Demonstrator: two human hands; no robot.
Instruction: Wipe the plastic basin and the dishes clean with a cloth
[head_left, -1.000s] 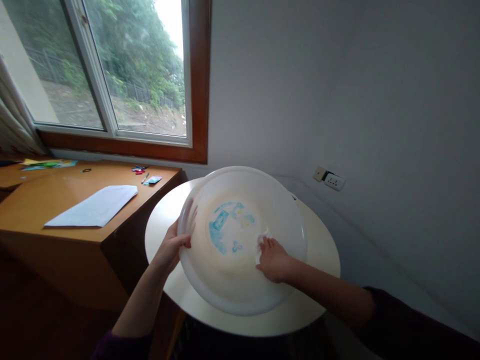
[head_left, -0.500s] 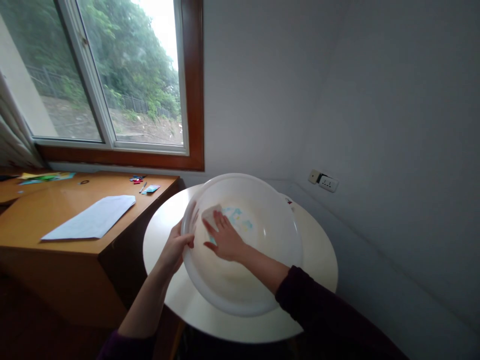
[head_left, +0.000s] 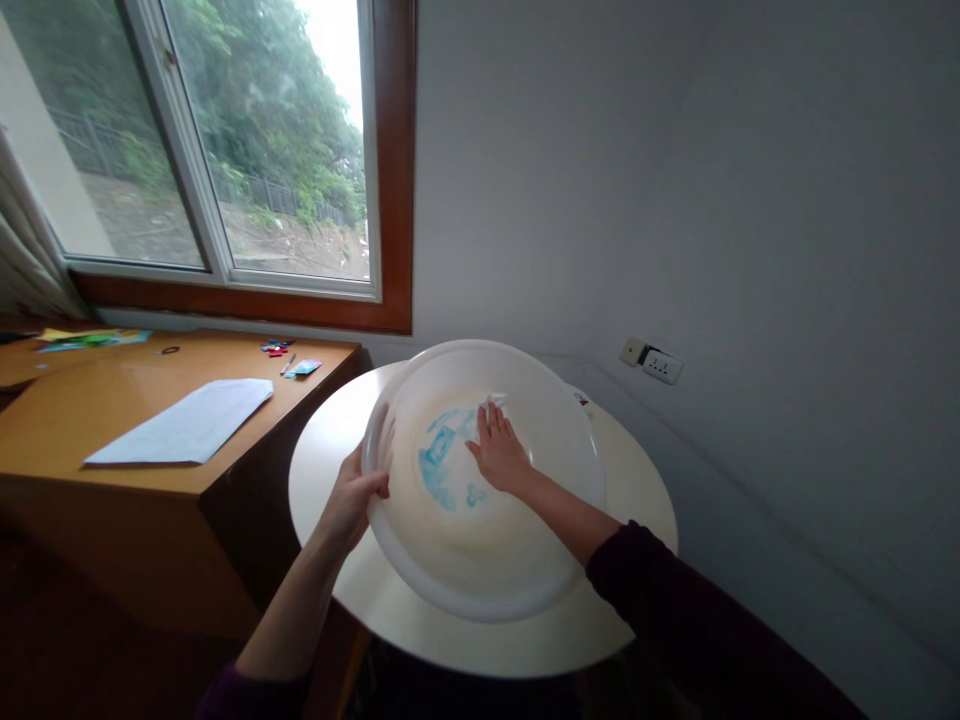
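A large white plastic basin [head_left: 480, 590] stands tilted on the round white table, its inside facing me. My left hand [head_left: 352, 495] is closed round the basin's left rim, thumb on the near side and fingers behind the see-through wall. Inside the basin lies my right hand [head_left: 501, 452], its fingers stretched over a white tissue [head_left: 493, 401] and pressing it to the bottom right of the blue pattern. Most of the tissue is hidden under the fingers. A blue printed pattern [head_left: 437, 462] shows on the basin's bottom, left of my right hand.
The round white table [head_left: 322, 490] stands against the wall. To its left, a wooden desk [head_left: 150, 400] holds a white paper sheet [head_left: 187, 420], a pen [head_left: 288, 366], a small blue packet [head_left: 305, 368] and coloured papers [head_left: 94, 340]. A wall socket [head_left: 662, 366] is at the right.
My right hand has slid the tissue to the right across the basin's bottom, uncovering the blue pattern's left part. My left hand keeps its hold on the rim.
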